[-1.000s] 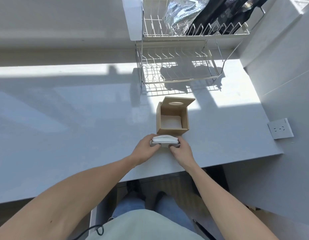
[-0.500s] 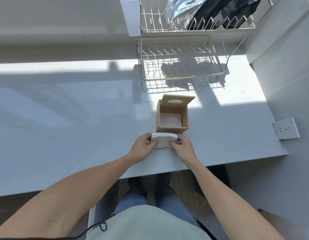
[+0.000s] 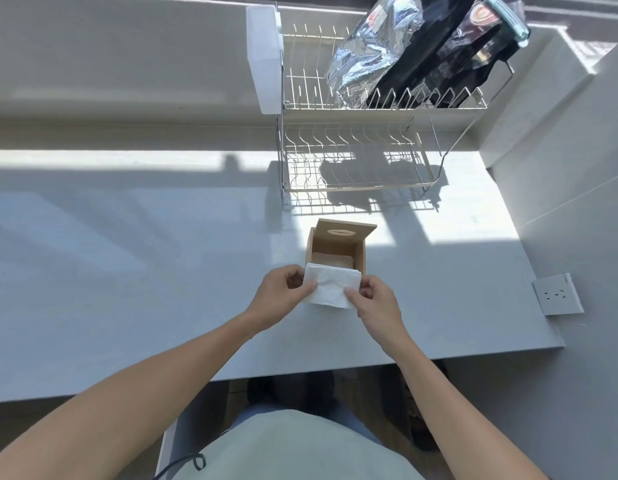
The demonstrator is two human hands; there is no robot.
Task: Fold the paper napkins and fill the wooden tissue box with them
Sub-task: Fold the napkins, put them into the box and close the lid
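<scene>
**Napkins held at the mouth of the box**

Head view: Both hands met just below the middle of the frame, each gripping one side of a folded stack of white napkins (image 3: pixel 331 285). The left hand (image 3: pixel 278 295) pinched the stack's left edge, thumb on the near face and fingers curled behind. The right hand (image 3: pixel 375 302) pinched the right edge the same way, its thumb pressed on the lower right corner. The stack stood tilted, its broad face turned toward the camera, its top edge level with the near rim of the box (image 3: pixel 337 249) and covering that rim. Whether the napkins touched the box could not be told.

The box, of pale wood, sat on the grey counter (image 3: pixel 127 271) at the centre of the frame, directly behind the hands. Its lid (image 3: pixel 347 232) stood open and tipped back, showing an oval slot. Inside, something pale lay low in the box, partly in shadow.

Beyond the box, in the upper middle and right of the frame, stood a two-tier wire rack (image 3: pixel 352 147). Its upper tier carried a silvery foil bag (image 3: pixel 369 53) and black bags (image 3: pixel 446 57) leaning to the right. A white plastic holder (image 3: pixel 264 60) hung on the rack's left end. The lower tier cast a barred shadow on the sunlit counter.

At the right edge of the frame a white wall socket (image 3: pixel 556 294) showed on the grey wall. Two bare forearms ran up from the lower corners, and a pale green shirt (image 3: pixel 293 445) filled the bottom centre, with blue jeans just visible above it.
</scene>
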